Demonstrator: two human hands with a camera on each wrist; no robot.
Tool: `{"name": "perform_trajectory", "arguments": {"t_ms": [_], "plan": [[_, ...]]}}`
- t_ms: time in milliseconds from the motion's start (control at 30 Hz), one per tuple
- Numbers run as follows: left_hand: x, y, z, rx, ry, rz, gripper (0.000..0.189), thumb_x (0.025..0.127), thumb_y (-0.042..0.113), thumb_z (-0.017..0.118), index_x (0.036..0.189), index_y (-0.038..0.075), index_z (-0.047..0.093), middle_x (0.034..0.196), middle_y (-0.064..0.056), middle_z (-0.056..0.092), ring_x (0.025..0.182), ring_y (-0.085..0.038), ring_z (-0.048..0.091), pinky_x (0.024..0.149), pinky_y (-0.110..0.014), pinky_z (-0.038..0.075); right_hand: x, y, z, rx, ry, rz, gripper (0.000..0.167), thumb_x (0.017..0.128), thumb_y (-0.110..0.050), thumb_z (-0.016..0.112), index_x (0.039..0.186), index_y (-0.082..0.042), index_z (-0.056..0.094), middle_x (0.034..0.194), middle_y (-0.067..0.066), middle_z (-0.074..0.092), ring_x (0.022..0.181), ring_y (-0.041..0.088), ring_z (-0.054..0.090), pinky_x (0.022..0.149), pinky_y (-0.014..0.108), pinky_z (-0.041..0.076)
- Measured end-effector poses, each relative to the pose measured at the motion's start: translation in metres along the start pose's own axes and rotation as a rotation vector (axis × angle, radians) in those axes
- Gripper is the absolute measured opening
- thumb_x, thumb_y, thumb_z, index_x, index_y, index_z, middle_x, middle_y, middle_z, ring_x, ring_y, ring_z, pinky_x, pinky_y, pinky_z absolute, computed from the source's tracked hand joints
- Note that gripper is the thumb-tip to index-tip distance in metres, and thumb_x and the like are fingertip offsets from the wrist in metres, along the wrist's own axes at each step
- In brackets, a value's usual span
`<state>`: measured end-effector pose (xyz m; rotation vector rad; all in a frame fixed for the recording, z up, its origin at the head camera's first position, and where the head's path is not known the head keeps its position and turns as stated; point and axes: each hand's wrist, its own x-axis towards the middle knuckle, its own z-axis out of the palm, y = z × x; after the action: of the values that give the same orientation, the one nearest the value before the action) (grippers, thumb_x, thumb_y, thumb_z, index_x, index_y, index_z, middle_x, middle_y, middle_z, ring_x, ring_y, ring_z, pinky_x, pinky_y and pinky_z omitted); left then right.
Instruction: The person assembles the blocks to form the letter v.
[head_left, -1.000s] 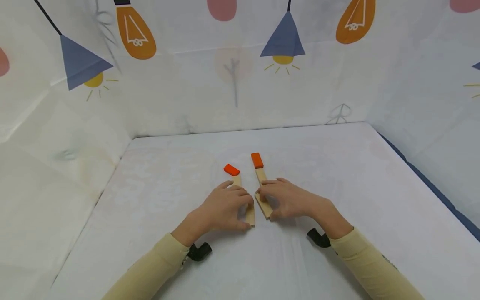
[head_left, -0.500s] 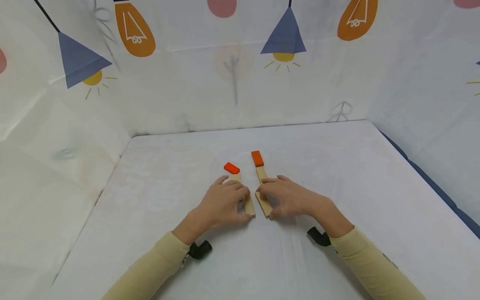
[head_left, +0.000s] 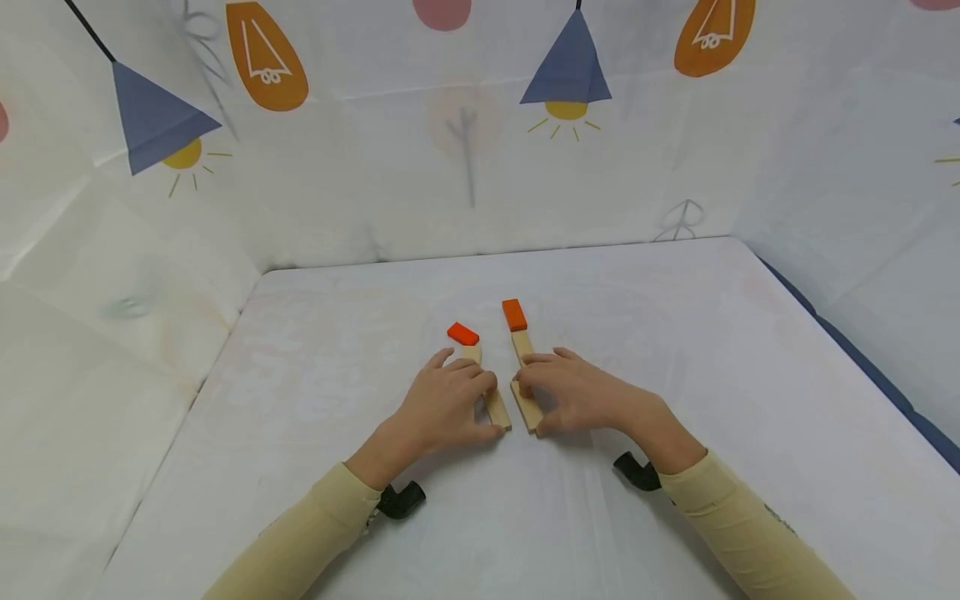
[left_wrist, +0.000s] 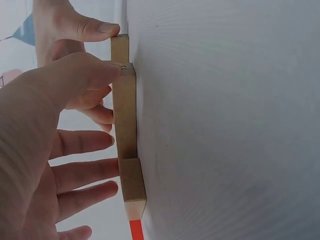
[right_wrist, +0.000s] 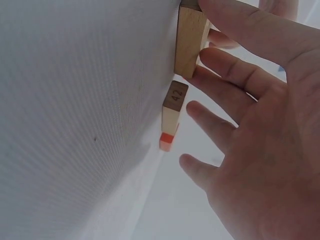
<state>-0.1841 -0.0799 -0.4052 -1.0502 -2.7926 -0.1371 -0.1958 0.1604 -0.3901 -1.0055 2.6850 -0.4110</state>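
Observation:
In the head view, my left hand (head_left: 446,404) holds a plain wooden block (head_left: 498,410), the thumb at its near end and a forefinger on top. The left wrist view shows that thumb against the end of the wooden block (left_wrist: 125,112), the other fingers spread. My right hand (head_left: 581,396) grips a second wooden block (head_left: 527,410), thumb at its near end and fingertips towards its far end. The two held blocks slant towards each other with a narrow gap between. Beyond each lies another wooden block, the left one (head_left: 472,353) partly hidden, the right one (head_left: 521,343) touching an orange block.
Two orange blocks head the lines: the left orange block (head_left: 463,333) lies slanted, the right orange block (head_left: 514,315) lies lengthwise. All rest flat on a white table (head_left: 637,533). A printed white cloth (head_left: 375,183) hangs behind the table and at its sides.
My left hand has slid its wooden block away from me and turned it, so its far end now points more to the left. My right hand stays nearly still on its block.

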Motion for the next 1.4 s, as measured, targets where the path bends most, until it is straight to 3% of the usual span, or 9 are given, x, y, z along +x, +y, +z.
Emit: {"name": "perform_trajectory", "arguments": {"t_ms": [1000, 1400], "plan": [[0.0015, -0.0008, -0.0002, -0.022, -0.040, -0.020, 0.045, 0.077, 0.065, 0.072, 0.103, 0.028, 0.067, 0.105, 0.010, 0.070, 0.118, -0.017, 0.061, 0.115, -0.058, 0.032, 0.0024, -0.0017, 0.0023, -0.047, 0.029, -0.029, 0.040, 0.075, -0.039, 0.085, 0.102, -0.023, 0.061, 0.114, -0.012, 0.062, 0.138, 0.014, 0.045, 0.118, 0.054, 0.027], [0.0023, -0.0040, 0.0022, -0.046, -0.050, -0.030, 0.044, 0.076, 0.067, 0.073, 0.099, 0.031, 0.066, 0.100, 0.012, 0.068, 0.120, -0.017, 0.060, 0.116, -0.056, 0.032, 0.0055, -0.0004, 0.0045, -0.057, 0.093, -0.101, 0.036, 0.074, -0.040, 0.085, 0.094, -0.022, 0.061, 0.106, -0.012, 0.060, 0.105, 0.007, 0.053, 0.110, 0.040, 0.035]]}}
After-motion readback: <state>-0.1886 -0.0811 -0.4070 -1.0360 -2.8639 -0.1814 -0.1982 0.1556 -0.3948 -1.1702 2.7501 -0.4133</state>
